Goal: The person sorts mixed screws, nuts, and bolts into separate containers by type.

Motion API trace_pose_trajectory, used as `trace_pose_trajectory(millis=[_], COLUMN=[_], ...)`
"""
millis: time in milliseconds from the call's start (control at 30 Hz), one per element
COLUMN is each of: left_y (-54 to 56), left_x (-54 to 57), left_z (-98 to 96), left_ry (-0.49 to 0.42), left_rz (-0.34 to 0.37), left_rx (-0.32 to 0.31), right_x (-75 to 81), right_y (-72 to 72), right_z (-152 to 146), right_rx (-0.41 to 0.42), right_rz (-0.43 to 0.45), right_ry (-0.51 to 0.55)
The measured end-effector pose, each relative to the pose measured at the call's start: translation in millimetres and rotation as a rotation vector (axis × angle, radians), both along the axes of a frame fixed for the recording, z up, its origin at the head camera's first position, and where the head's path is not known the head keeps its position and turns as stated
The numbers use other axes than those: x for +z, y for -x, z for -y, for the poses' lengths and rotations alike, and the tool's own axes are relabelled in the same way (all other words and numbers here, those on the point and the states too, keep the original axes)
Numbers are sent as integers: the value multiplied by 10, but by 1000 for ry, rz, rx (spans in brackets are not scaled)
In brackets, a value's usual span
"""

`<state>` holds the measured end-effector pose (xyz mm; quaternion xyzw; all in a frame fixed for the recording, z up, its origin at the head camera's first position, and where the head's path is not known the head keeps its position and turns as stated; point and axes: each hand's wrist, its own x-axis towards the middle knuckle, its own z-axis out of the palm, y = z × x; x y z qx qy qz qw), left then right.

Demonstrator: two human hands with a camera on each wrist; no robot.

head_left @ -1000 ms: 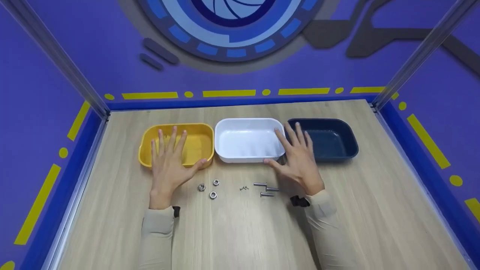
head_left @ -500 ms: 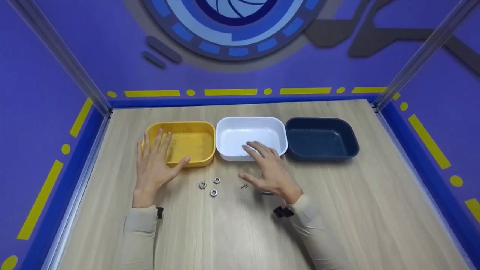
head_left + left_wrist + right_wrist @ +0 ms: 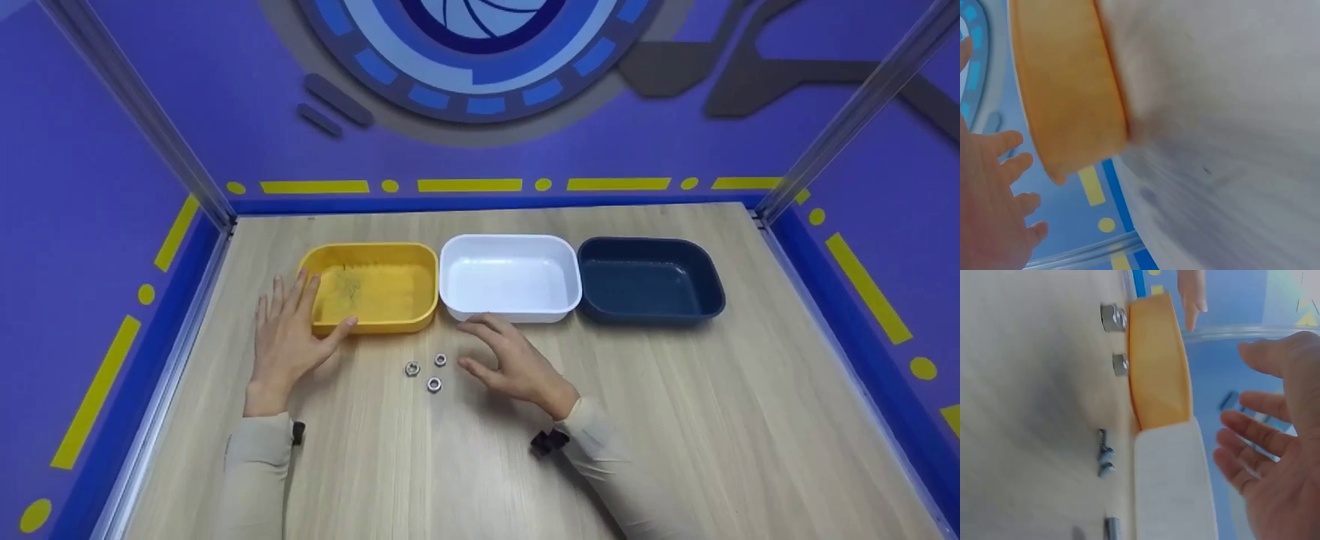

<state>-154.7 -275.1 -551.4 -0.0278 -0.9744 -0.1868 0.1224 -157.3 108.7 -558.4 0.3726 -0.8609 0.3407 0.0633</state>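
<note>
My left hand (image 3: pixel 286 346), fingers spread, is at the near left corner of the yellow bin (image 3: pixel 375 325), its fingertips overlapping the rim. With loosely bent fingers and nothing in its grasp, my right hand (image 3: pixel 517 366) hovers just in front of the white bin (image 3: pixel 510 317). Three metal nuts (image 3: pixel 434 385) lie on the wooden table to the left of its thumb. The right wrist view shows small screws (image 3: pixel 1105 454) and the end of a bolt (image 3: pixel 1112 529) standing out from the table; in the head view the right hand hides them.
A dark blue bin (image 3: pixel 652 319) stands to the right of the white one, making a row of three along the back of the table (image 3: pixel 750 420). Purple panels (image 3: pixel 480 161) enclose the back and both sides, with metal posts at the corners.
My right hand has moved left and toward me, from between the white and dark bins to over the screws and bolts. The left hand has drawn left, off the yellow bin's middle.
</note>
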Motion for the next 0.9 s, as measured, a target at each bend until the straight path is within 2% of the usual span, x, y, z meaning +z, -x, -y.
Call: trace_pose_trajectory(millis=[233, 400, 633, 900], left_y=[20, 40, 100, 113], left_x=[-76, -104, -127, -187], left_z=[146, 230, 283, 313], left_ry=[-21, -51, -77, -106], left_rz=[30, 52, 83, 102], left_rx=[2, -3, -9, -7], right_x=[-164, -267, -363, -437], right_y=[51, 118, 217, 209], right_z=[106, 174, 297, 421], right_rx=[39, 81, 121, 81], right_rz=[178, 248, 382, 422], right_ry=[-22, -5, 122, 87])
